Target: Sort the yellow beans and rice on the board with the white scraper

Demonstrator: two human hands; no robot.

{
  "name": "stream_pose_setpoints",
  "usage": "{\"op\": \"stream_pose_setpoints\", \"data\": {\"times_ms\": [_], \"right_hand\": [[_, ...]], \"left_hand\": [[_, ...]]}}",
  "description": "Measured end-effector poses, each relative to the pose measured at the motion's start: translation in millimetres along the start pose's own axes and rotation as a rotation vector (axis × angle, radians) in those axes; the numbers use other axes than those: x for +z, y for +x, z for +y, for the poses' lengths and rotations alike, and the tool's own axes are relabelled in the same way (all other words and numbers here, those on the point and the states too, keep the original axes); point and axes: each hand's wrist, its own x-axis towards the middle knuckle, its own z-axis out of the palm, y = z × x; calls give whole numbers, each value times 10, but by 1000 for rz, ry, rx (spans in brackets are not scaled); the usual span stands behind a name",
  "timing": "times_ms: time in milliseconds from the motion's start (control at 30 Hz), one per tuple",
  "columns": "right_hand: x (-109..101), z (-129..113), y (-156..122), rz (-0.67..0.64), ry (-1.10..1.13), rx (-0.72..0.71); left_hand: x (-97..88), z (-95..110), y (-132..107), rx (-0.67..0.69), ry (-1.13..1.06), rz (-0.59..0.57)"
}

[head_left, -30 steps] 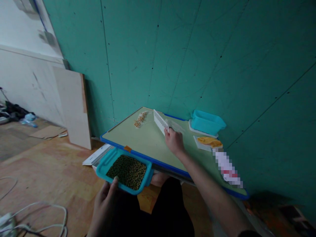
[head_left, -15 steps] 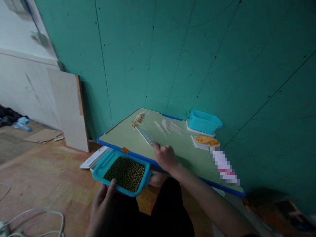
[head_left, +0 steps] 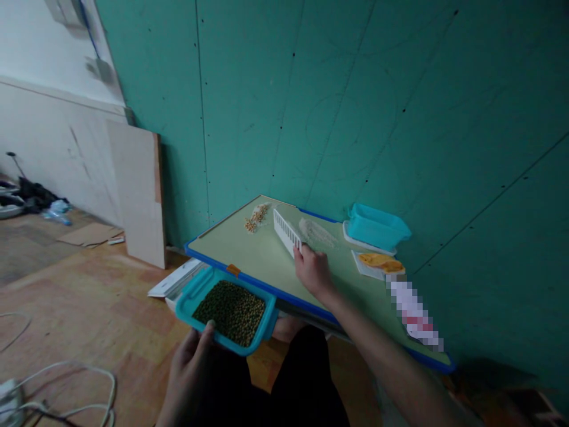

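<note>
My left hand (head_left: 189, 370) grips the near rim of a teal tray of green beans (head_left: 226, 309), held just below the front edge of a small green table with a blue rim (head_left: 249, 261). My right hand (head_left: 313, 271) is closed on a white slotted scraper (head_left: 287, 230), standing on edge on the tabletop. A smear of white grains (head_left: 316, 232) lies just right of the scraper. A small heap of tan beans (head_left: 255, 216) sits at the table's far left corner.
A teal box on a white lid (head_left: 376, 226) and a white dish with yellow contents (head_left: 377, 262) stand at the table's right, against the green wall. A wooden board (head_left: 140, 198) leans left of the table. White cables (head_left: 57, 385) lie on the floor.
My right hand swept the scraper toward the front edge, then carried it back to the middle and stood it on edge beside the white grains. The tray stayed in my left hand.
</note>
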Motion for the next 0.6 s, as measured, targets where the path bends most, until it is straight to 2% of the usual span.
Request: {"op": "stream_pose_setpoints", "data": {"times_ms": [133, 233, 433, 600], "right_hand": [[-18, -339, 64, 0, 125, 23], [39, -482, 156, -12, 173, 40], [223, -582, 434, -12, 186, 41], [320, -641, 711, -37, 138, 81]], "left_hand": [[20, 46, -7, -8, -23, 4], [55, 91, -38, -37, -53, 15], [90, 103, -79, -49, -127, 7], [55, 78, -50, -55, -72, 27]]}}
